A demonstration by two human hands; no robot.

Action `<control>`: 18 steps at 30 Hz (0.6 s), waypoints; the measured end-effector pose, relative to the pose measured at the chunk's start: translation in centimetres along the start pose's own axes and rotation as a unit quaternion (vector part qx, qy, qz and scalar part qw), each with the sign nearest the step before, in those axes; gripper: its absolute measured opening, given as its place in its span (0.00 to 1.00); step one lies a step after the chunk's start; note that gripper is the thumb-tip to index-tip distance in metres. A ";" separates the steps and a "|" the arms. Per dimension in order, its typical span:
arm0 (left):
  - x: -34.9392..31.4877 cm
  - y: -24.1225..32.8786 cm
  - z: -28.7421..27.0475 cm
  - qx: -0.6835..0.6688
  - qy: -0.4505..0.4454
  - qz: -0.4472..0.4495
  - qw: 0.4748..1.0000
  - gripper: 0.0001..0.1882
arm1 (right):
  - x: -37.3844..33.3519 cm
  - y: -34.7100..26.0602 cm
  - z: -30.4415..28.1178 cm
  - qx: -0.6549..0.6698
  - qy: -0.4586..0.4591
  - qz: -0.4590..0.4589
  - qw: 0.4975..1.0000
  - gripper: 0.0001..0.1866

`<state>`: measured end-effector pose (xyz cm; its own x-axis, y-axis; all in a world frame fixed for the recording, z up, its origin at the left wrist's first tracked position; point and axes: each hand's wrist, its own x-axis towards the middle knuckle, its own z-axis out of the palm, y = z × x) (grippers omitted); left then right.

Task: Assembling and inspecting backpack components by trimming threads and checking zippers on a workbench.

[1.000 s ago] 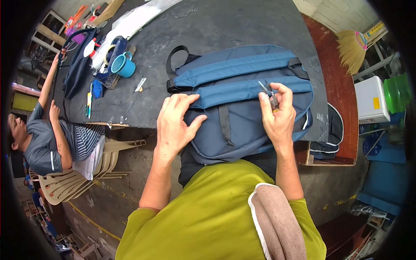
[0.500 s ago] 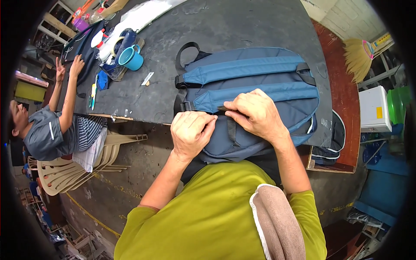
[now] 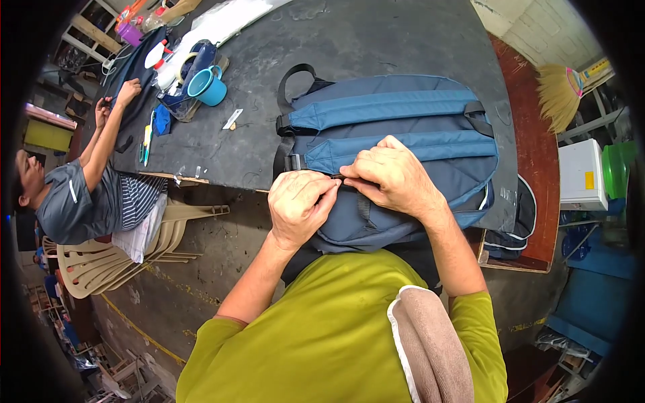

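A blue and dark-grey backpack (image 3: 396,101) lies on the black tabletop with its padded shoulder straps (image 3: 396,144) facing up. Over its near edge, my left hand (image 3: 302,205) is closed, thumb and fingers pinched together. Facing it, my right hand (image 3: 390,176) is closed in a pinch too, its fingertips almost meeting the left ones. A small dark piece of black strap (image 3: 337,177) shows between the fingertips, mostly hidden by them. Below my right hand hangs a loop of black webbing (image 3: 365,209) against the backpack. Left of the shoulder straps are black buckles (image 3: 282,126).
A turquoise mug (image 3: 207,87), a spray bottle (image 3: 156,55) and a blade-like white piece (image 3: 232,119) lie to the left on the table (image 3: 269,47). At far left sits another person (image 3: 74,195) beside stacked plastic chairs (image 3: 121,262). A broom (image 3: 561,97) stands at right.
My right fingers have moved slightly closer to my left fingertips, covering more of the dark strap piece. The other person's hands have lowered and shifted.
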<state>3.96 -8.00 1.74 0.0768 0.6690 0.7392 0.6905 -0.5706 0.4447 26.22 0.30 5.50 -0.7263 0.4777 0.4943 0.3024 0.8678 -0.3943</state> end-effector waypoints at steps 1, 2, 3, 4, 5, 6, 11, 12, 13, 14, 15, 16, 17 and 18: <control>0.0 -0.1 0.0 0.002 0.000 0.001 1.000 0.12 | -0.1 0.1 0.1 0.004 0.001 -0.001 1.000 0.12; 0.1 -0.1 0.0 0.004 0.001 0.002 1.000 0.12 | -0.1 0.2 0.2 0.008 0.002 -0.002 1.000 0.12; 0.2 0.1 -0.1 0.004 0.001 0.001 1.000 0.12 | -0.2 0.3 0.2 0.008 0.002 -0.003 1.000 0.12; 0.4 0.4 -0.3 -0.004 0.001 0.003 1.000 0.11 | -0.3 0.4 0.1 0.011 -0.003 0.002 1.000 0.12; 0.5 0.6 -0.4 -0.012 0.001 0.006 1.000 0.09 | -0.4 0.5 0.0 0.014 -0.008 0.008 1.000 0.12; 0.3 0.3 -1.0 -0.012 0.001 0.006 1.000 0.09 | -0.7 0.7 -0.1 0.014 -0.008 0.008 1.000 0.12; 2.2 -1.5 -3.0 0.033 -0.018 -0.040 0.999 0.08 | -1.5 0.8 -1.0 0.125 0.026 0.076 0.989 0.13; 2.9 -2.2 -2.4 0.021 0.015 -0.055 0.998 0.05 | -1.4 0.9 -1.3 0.124 0.029 0.091 0.988 0.14; 3.8 -2.5 -2.5 0.072 0.009 -0.056 0.996 0.08 | -0.9 0.9 -1.7 0.083 0.048 0.084 0.992 0.15; 4.4 -3.0 -2.3 0.083 0.009 -0.055 0.995 0.10 | -0.2 0.8 -2.2 0.068 0.061 0.096 0.991 0.15; 4.9 -3.5 -2.1 0.095 0.009 -0.054 0.994 0.11 | 0.5 0.8 -2.5 0.054 0.075 0.108 0.990 0.15; 5.4 -3.6 -2.1 0.096 0.010 -0.053 0.994 0.11 | 1.2 1.0 -2.4 0.055 0.092 0.119 0.987 0.16; 5.9 -3.6 -2.0 0.138 -0.028 -0.049 0.989 0.13 | 2.0 1.0 -2.9 0.018 0.089 0.120 0.989 0.17; 6.2 -3.5 -1.9 0.180 -0.067 -0.045 0.980 0.14 | 2.7 1.3 -2.5 0.025 0.108 0.134 0.985 0.17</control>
<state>0.67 -2.79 5.73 0.0813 0.7794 0.6212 0.9059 -0.3177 0.2800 26.25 3.08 8.23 -0.4739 0.7114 0.5190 0.4308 0.7013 -0.5679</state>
